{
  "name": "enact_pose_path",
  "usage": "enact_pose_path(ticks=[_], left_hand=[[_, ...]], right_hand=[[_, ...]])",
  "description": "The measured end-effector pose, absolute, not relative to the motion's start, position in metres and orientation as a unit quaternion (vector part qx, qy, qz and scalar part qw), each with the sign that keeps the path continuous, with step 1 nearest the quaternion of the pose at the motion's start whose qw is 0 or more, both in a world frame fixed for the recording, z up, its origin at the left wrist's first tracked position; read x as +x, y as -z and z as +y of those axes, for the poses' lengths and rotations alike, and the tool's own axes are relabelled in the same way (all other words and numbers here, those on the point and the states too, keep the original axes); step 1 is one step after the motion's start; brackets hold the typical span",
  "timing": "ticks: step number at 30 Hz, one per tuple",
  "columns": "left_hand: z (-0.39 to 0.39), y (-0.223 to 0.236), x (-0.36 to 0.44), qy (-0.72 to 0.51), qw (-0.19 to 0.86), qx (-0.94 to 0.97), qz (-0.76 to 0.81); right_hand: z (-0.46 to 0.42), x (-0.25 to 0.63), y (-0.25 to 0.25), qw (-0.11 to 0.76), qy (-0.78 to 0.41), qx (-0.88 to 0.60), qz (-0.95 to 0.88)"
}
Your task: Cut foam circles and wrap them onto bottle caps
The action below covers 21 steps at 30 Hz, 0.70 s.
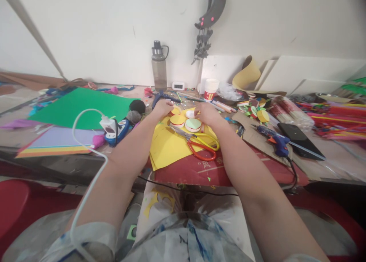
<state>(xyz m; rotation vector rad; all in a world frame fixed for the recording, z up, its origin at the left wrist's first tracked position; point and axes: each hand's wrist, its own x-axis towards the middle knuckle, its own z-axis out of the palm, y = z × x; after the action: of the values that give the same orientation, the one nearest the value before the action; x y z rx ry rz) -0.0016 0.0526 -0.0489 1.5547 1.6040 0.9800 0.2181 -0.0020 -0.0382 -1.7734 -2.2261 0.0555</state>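
Both arms reach forward over yellow paper [162, 150] on the work table. At its far left, my left hand [164, 108] has its fingers closed at the edge of a yellow-topped round disc [176, 110]. Across from it, my right hand [208, 113] bends its fingers in at the edge of a white disc [190, 114]; the fingertips are partly hidden. Closer to me sit a larger yellow-topped disc [177, 120] and a pale green-topped disc [193, 124], both with white sides. Open-bladed scissors [200, 144] with red and yellow handles lie just in front of them.
A blue glue gun [278, 142] and a black phone [300, 140] lie right, beside cardboard. To the left are green sheet [82, 107], a blue power strip [120, 130] and a white cable [74, 201]. A bottle [159, 69] and paper cup [211, 88] stand behind.
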Motion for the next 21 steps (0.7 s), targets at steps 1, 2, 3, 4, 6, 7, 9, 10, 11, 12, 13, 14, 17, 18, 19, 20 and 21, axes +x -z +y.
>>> enact_pose_path(ticks=[1, 2, 3, 4, 6, 7, 9, 10, 11, 12, 13, 14, 17, 18, 19, 20, 21], left_hand=[[0.055, 0.051, -0.002, -0.392, 0.348, 0.594, 0.611], [0.057, 0.052, -0.003, -0.409, 0.355, 0.588, 0.6], [0.06, 0.053, -0.003, -0.426, 0.363, 0.585, 0.588], [0.061, 0.054, -0.004, -0.439, 0.37, 0.583, 0.575], [0.064, 0.055, -0.004, -0.459, 0.383, 0.581, 0.551], [0.065, 0.055, -0.004, -0.468, 0.388, 0.581, 0.541], [0.066, 0.054, -0.003, -0.487, 0.398, 0.577, 0.521], [0.066, 0.053, -0.003, -0.498, 0.405, 0.573, 0.511], [0.066, 0.051, -0.003, -0.508, 0.411, 0.569, 0.499], [0.066, 0.05, -0.003, -0.517, 0.418, 0.565, 0.488], [0.065, 0.048, -0.004, -0.526, 0.427, 0.561, 0.476], [0.064, 0.046, -0.004, -0.535, 0.436, 0.556, 0.464], [0.059, 0.04, -0.004, -0.556, 0.465, 0.53, 0.441], [0.057, 0.038, -0.004, -0.563, 0.473, 0.516, 0.438], [0.055, 0.036, -0.004, -0.569, 0.481, 0.503, 0.438], [0.053, 0.034, -0.004, -0.572, 0.489, 0.49, 0.439], [0.051, 0.033, -0.004, -0.581, 0.493, 0.477, 0.438]], right_hand=[[-0.002, 0.218, 0.037, 0.147, -0.014, -0.616, -0.774], [-0.003, 0.218, 0.036, 0.149, -0.008, -0.615, -0.774], [-0.003, 0.218, 0.035, 0.15, -0.001, -0.615, -0.774], [-0.004, 0.218, 0.034, 0.151, 0.005, -0.615, -0.774], [-0.005, 0.217, 0.033, 0.146, 0.009, -0.616, -0.774], [-0.006, 0.216, 0.033, 0.141, 0.006, -0.618, -0.774], [-0.007, 0.216, 0.033, 0.133, -0.001, -0.622, -0.771], [-0.008, 0.216, 0.033, 0.137, -0.003, -0.622, -0.771], [-0.008, 0.217, 0.032, 0.151, -0.004, -0.621, -0.77], [-0.01, 0.217, 0.03, 0.176, -0.006, -0.616, -0.768], [-0.011, 0.218, 0.028, 0.21, -0.009, -0.609, -0.765], [-0.013, 0.218, 0.025, 0.25, -0.012, -0.601, -0.759], [-0.02, 0.211, 0.012, 0.347, -0.025, -0.581, -0.736], [-0.024, 0.207, 0.007, 0.362, -0.032, -0.576, -0.732], [-0.028, 0.203, 0.001, 0.37, -0.041, -0.572, -0.731], [-0.034, 0.198, -0.004, 0.369, -0.049, -0.565, -0.737], [-0.041, 0.194, -0.009, 0.362, -0.056, -0.561, -0.742]])
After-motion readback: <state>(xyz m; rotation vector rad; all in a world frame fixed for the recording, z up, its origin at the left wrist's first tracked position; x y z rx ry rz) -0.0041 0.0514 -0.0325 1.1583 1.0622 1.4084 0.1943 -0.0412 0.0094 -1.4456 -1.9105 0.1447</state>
